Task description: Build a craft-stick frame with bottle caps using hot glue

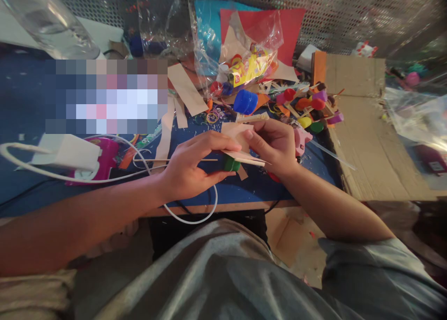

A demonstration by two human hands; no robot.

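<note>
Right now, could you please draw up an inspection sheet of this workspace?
Surface: blue tabletop, strewn with small scraps.
Work pieces: pale card and a green piece, held above the tabletop.
Clutter: blue cap, card strips, pile of coloured pieces.
Hands: left hand grips the green piece and card; right hand pinches the card.
Cables: white cable loops over the front edge.
Surroundings: cardboard at right, mesh panel behind.
</note>
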